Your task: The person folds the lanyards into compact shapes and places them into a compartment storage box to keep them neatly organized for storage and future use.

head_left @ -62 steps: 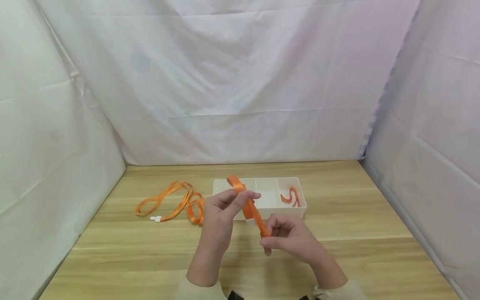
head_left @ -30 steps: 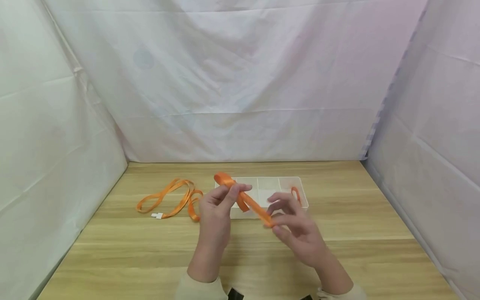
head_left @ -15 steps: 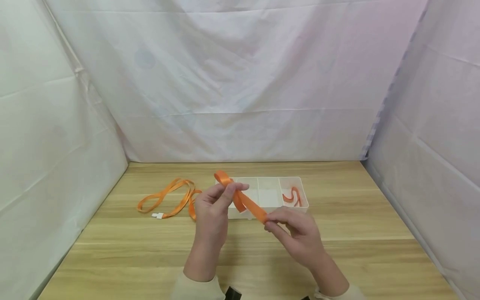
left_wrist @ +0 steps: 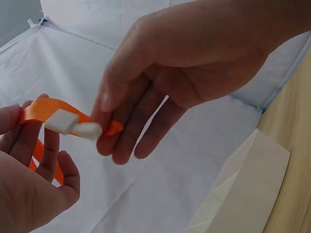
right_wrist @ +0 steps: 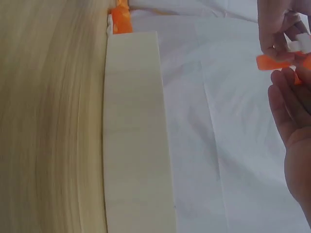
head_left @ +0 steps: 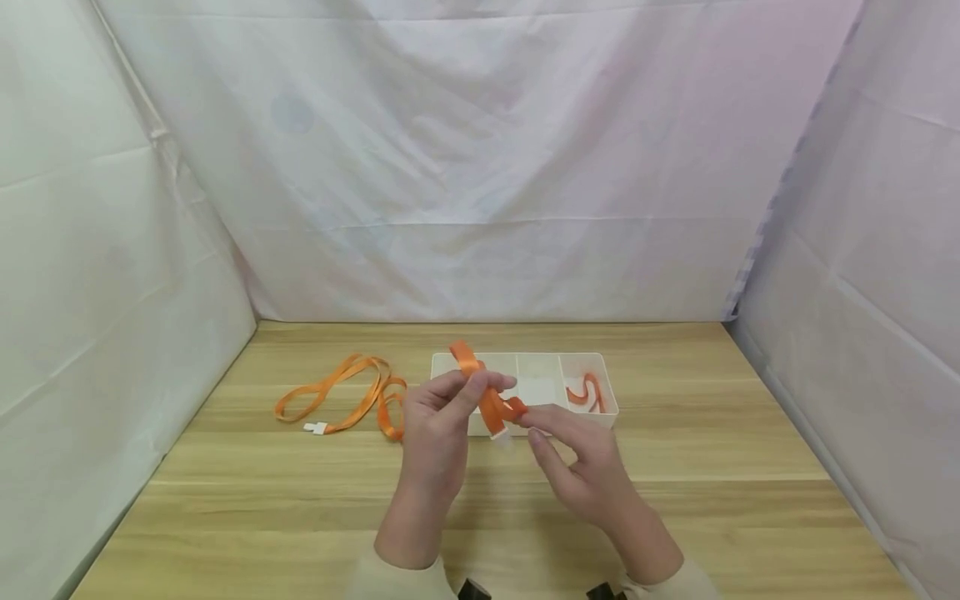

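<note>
Orange strap (head_left: 492,410) aslant, white clip (head_left: 501,436) at near end

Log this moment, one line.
left hand: pinches orange strap; right hand: touches same strap; white box: orange strip in rightmost compartment; looped strap: on table

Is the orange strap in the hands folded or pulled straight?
Folded: in the head view, the strap bends into a loop that pokes out beyond the left hand.
</note>
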`<state>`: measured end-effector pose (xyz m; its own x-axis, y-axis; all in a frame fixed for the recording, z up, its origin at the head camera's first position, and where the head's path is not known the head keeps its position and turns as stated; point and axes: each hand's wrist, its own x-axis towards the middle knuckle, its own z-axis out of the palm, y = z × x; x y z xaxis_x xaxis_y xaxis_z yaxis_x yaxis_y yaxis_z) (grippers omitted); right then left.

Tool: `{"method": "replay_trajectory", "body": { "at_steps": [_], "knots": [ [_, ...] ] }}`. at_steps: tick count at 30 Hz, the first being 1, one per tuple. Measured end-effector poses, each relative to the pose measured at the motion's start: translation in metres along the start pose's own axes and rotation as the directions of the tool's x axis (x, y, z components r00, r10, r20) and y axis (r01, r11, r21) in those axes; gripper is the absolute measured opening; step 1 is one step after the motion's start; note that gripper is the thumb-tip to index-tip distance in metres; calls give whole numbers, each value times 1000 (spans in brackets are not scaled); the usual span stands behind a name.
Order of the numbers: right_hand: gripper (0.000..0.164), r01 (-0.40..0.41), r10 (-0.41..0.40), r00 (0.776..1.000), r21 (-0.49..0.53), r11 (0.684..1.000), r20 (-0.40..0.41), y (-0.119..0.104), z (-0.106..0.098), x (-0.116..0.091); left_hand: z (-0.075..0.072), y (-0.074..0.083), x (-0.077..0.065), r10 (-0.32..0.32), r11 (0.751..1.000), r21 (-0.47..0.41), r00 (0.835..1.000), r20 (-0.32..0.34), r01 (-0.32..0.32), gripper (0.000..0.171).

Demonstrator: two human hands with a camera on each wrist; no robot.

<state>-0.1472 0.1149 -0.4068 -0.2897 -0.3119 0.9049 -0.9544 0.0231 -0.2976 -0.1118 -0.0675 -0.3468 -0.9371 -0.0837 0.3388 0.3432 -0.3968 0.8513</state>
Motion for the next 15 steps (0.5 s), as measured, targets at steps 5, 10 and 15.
{"method": "replay_trajectory", "body": {
  "at_steps": [5, 10, 15],
  "knots": [
    [26, -32, 33, 999, 217, 976, -3, 1, 9, 1, 6, -3, -1, 3, 999, 33, 1000, -19, -3, 23],
    [18, -90, 98, 995, 282, 955, -12, -6, 17, 7, 7, -5, -1, 9, 997, 78, 999, -35, -6, 17],
    [22, -168, 171, 985, 201, 965, 2, -12, 13, 5, 0, -4, 0, -16, 986, 165, 997, -78, 28, 28]
  ]
}}
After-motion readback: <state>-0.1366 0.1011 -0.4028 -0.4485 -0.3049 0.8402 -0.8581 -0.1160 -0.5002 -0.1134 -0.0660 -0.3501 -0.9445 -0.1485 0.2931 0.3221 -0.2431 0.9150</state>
